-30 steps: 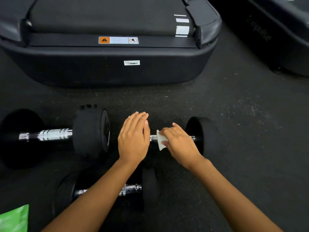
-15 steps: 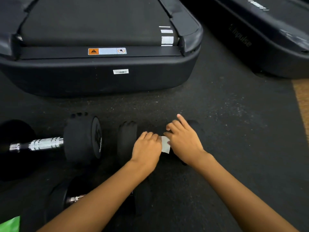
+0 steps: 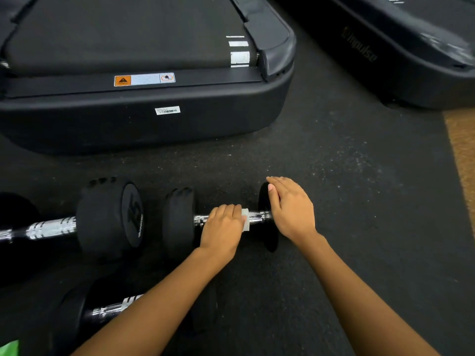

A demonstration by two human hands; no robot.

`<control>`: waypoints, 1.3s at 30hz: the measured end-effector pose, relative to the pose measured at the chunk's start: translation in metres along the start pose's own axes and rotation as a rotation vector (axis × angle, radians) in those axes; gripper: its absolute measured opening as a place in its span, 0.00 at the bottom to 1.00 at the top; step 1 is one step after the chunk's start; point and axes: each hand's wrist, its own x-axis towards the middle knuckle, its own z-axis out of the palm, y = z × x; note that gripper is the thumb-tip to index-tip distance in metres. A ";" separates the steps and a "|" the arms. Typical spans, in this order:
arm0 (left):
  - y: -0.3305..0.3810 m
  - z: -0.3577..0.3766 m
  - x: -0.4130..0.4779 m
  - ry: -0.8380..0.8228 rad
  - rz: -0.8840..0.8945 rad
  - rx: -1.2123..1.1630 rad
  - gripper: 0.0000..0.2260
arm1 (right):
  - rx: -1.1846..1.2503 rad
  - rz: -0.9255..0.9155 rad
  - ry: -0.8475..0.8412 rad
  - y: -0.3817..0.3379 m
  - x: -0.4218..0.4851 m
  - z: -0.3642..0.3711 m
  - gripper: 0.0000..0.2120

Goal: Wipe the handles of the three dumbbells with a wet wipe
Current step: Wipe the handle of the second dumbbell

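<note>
Dim down there, and the black rubber floor (image 3: 347,201) soaked up most of the light. What light there was came soft from overhead, with shadows pooling loose-edged beneath the left hand (image 3: 221,235) and right hand (image 3: 293,209). Glare smeared pale across the far treadmill shell (image 3: 437,44), top right. Small hard sparkles sat on the chrome handle (image 3: 51,228), while the dumbbell heads (image 3: 102,217) were crushed to near-black, with barely any detail. The wet wipe (image 3: 245,220) read brightest, almost blown out. Wide-angle bowing curved the near treadmill (image 3: 154,129) toward the edges, and the green scrap (image 3: 9,348) in the bottom-left corner went to blur.
</note>
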 end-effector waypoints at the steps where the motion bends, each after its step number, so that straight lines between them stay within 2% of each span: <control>1: 0.001 -0.002 0.005 -0.021 -0.003 -0.043 0.21 | 0.005 0.005 0.003 -0.001 0.000 0.000 0.17; 3: 0.003 -0.001 0.017 -0.002 0.014 -0.064 0.15 | 0.011 0.012 0.006 -0.001 -0.001 0.001 0.19; 7: 0.018 0.002 0.020 0.031 0.043 -0.145 0.14 | 0.008 0.016 0.007 0.001 0.000 0.002 0.19; 10: 0.015 0.011 0.011 0.175 0.135 -0.152 0.19 | 0.008 0.020 -0.002 0.001 0.003 0.002 0.20; 13: 0.000 0.009 0.010 0.238 0.140 -0.181 0.12 | 0.010 0.025 0.000 0.002 0.003 0.002 0.20; 15: -0.001 0.002 0.014 0.159 0.066 -0.195 0.12 | 0.009 0.028 -0.002 0.001 0.003 0.001 0.20; 18: 0.007 -0.006 0.034 0.008 0.005 -0.116 0.17 | 0.002 0.029 -0.008 0.001 0.003 0.002 0.20; 21: 0.016 -0.009 0.045 -0.086 0.074 -0.096 0.13 | 0.001 0.030 -0.010 0.002 0.003 0.002 0.20; 24: 0.016 0.000 0.036 -0.036 0.201 -0.099 0.11 | -0.005 0.024 -0.013 0.002 0.002 0.002 0.19; 26: 0.006 0.005 0.029 0.032 0.223 -0.163 0.17 | -0.003 0.016 -0.006 0.002 0.002 0.002 0.19; 28: -0.005 0.003 0.028 0.038 0.170 -0.131 0.24 | 0.002 0.005 0.002 0.002 0.001 0.002 0.19; 31: -0.005 -0.004 0.036 -0.093 0.070 -0.054 0.18 | 0.006 0.006 -0.007 0.001 0.002 0.001 0.19; 34: 0.014 -0.016 0.045 -0.182 0.079 -0.020 0.16 | 0.009 0.014 -0.003 0.001 0.004 0.002 0.19; 39: 0.013 -0.004 0.036 -0.064 0.151 -0.133 0.15 | 0.006 0.015 -0.002 0.002 0.001 0.002 0.19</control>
